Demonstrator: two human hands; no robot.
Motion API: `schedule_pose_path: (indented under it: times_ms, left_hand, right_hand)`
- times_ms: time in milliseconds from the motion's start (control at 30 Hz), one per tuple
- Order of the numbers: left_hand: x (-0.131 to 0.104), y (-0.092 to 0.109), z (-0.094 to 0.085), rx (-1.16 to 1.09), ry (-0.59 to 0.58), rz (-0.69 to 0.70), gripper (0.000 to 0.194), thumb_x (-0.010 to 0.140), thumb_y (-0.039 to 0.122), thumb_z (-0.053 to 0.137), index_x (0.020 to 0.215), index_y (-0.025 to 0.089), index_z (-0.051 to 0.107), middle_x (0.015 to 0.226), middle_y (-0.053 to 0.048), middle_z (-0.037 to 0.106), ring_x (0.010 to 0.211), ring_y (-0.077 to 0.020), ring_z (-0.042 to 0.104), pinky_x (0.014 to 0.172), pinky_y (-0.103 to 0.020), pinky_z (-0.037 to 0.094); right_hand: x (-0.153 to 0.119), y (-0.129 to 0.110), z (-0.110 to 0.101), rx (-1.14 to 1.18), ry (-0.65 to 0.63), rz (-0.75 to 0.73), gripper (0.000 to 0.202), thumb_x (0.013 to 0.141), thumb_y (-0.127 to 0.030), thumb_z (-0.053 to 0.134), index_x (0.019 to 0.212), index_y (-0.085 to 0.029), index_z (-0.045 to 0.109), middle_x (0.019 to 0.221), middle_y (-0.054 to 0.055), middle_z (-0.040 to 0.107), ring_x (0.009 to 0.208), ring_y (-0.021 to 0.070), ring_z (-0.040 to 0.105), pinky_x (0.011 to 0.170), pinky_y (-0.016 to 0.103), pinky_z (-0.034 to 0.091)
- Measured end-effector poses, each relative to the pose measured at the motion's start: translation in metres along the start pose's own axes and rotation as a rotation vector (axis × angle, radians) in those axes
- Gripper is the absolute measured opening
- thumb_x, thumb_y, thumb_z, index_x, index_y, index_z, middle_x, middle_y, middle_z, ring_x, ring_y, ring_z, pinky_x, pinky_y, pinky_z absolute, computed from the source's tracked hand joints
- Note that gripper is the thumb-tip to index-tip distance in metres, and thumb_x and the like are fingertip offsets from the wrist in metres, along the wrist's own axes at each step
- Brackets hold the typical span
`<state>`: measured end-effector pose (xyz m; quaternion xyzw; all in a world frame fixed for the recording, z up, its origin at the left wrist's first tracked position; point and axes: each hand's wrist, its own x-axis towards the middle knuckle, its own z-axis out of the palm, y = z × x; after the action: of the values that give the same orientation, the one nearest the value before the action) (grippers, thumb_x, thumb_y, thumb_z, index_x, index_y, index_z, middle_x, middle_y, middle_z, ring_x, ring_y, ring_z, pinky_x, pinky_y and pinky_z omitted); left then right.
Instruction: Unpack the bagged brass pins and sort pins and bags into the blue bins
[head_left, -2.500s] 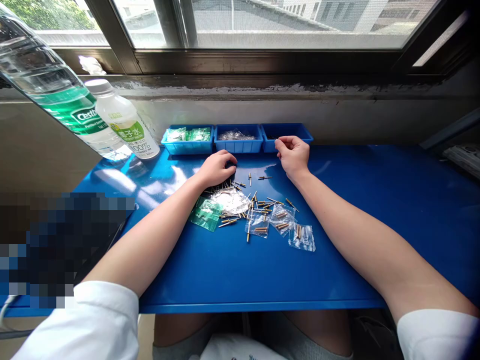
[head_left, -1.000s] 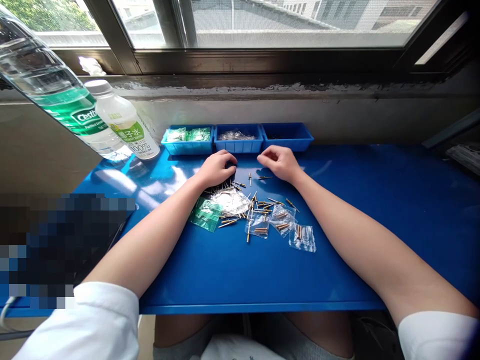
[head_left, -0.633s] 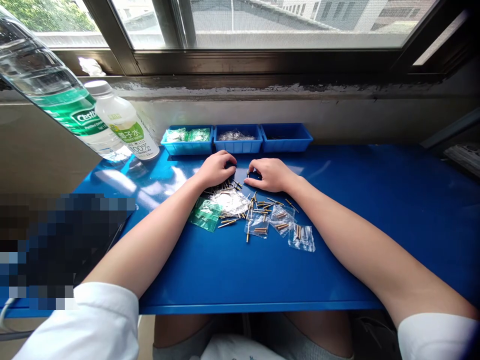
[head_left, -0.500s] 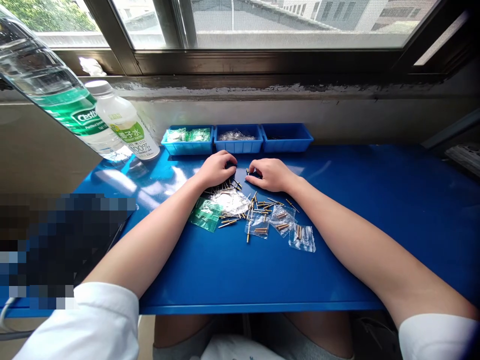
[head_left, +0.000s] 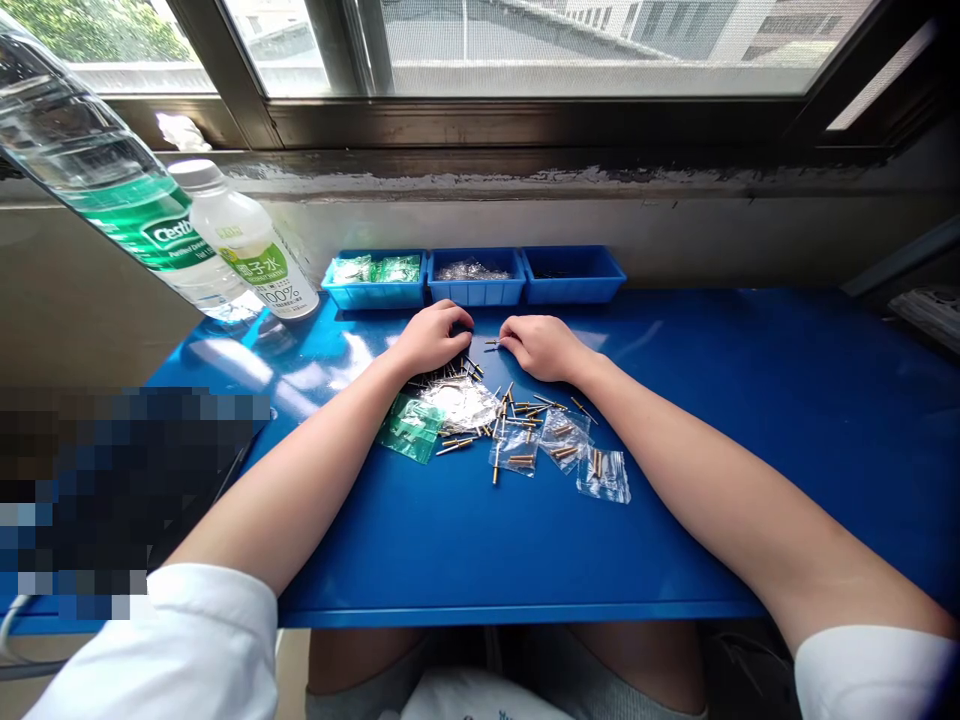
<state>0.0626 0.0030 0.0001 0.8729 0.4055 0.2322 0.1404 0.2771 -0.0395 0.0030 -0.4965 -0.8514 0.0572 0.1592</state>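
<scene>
My right hand (head_left: 546,347) is closed in a pinch, with a small rivet (head_left: 492,342) sticking out to the left of its fingertips. My left hand (head_left: 436,337) rests with curled fingers at the back of the rivet pile; what lies under its fingers is hidden. Loose gold-and-silver rivets (head_left: 456,445) are scattered around a shiny clear packet heap (head_left: 459,402). A green packet (head_left: 411,428) lies at the left of the heap. Toward the front right are clear bags (head_left: 603,476) with copper-coloured pieces inside.
Three blue bins stand along the wall: one with green packets (head_left: 375,294), one with clear packets (head_left: 477,293), one with a few dark pieces (head_left: 576,292). A large bottle (head_left: 142,215) and a white-capped bottle (head_left: 251,250) stand at the left. A window is behind.
The fingers of my right hand have closed together, and the rivet at their tips has turned to point left. My left hand has hardly moved.
</scene>
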Motion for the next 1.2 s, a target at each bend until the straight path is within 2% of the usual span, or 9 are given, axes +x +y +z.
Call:
schedule_pose_path:
  times_ms: [100,167,300,400,567,767,1200]
  left_hand:
    - [0.000,0.001,0.000,0.002,-0.008,-0.008,0.028,0.079,0.030,0.052,0.097,0.018,0.069,0.102,-0.007,0.064,0.088,-0.0203,0.061,0.083,-0.033,0.050]
    - [0.000,0.000,0.000,0.003,-0.009,-0.008,0.028,0.079,0.030,0.052,0.098,0.018,0.069,0.102,-0.006,0.064,0.088,-0.0202,0.061,0.083,-0.033,0.050]
    - [0.000,-0.001,0.000,-0.002,-0.006,0.003,0.029,0.079,0.030,0.052,0.098,0.017,0.069,0.102,-0.007,0.063,0.088,-0.0203,0.061,0.083,-0.033,0.050]
    - [0.000,-0.001,0.000,-0.004,-0.017,-0.002,0.029,0.080,0.030,0.051,0.098,0.017,0.069,0.103,-0.007,0.063,0.089,-0.0204,0.061,0.084,-0.033,0.050]
    - [-0.001,0.000,-0.002,-0.003,-0.029,-0.013,0.029,0.080,0.031,0.051,0.098,0.017,0.069,0.103,-0.007,0.063,0.089,-0.0204,0.060,0.084,-0.033,0.050]
    - [-0.001,0.000,-0.002,-0.001,-0.037,-0.008,0.029,0.080,0.031,0.051,0.099,0.017,0.069,0.104,-0.007,0.063,0.090,-0.0209,0.060,0.083,-0.033,0.050]
    - [-0.001,0.000,-0.002,-0.001,-0.029,-0.009,0.029,0.079,0.031,0.051,0.098,0.017,0.069,0.103,-0.007,0.063,0.089,-0.0208,0.060,0.083,-0.033,0.050]
  right_hand:
    - [0.000,0.002,0.002,0.065,0.038,0.064,0.021,0.092,-0.028,0.042,0.095,-0.018,0.060,0.087,0.009,0.070,0.075,0.0220,0.061,0.063,0.031,0.038]
    - [0.001,0.005,0.003,0.157,0.109,0.090,0.020,0.092,-0.029,0.042,0.094,-0.018,0.058,0.083,0.008,0.068,0.071,0.0209,0.060,0.062,0.030,0.039]
    - [0.002,0.012,0.005,0.345,0.394,0.192,0.018,0.091,-0.031,0.043,0.090,-0.018,0.057,0.077,0.006,0.065,0.067,0.0186,0.059,0.065,0.030,0.044]
    - [0.004,0.020,0.007,0.399,0.583,0.297,0.018,0.091,-0.030,0.042,0.094,-0.019,0.056,0.075,0.005,0.063,0.067,0.0187,0.060,0.069,0.031,0.046]
    - [0.008,0.037,0.008,0.403,0.760,0.444,0.019,0.089,-0.032,0.043,0.096,-0.020,0.056,0.080,0.006,0.064,0.073,0.0207,0.062,0.073,0.035,0.050]
    - [0.012,0.049,0.010,0.473,0.802,0.515,0.019,0.085,-0.031,0.046,0.093,-0.019,0.058,0.083,0.008,0.066,0.077,0.0219,0.064,0.073,0.038,0.052]
    - [0.011,0.049,0.013,0.570,0.765,0.440,0.028,0.081,-0.031,0.055,0.101,-0.016,0.069,0.087,0.010,0.071,0.080,0.0234,0.067,0.074,0.040,0.056]
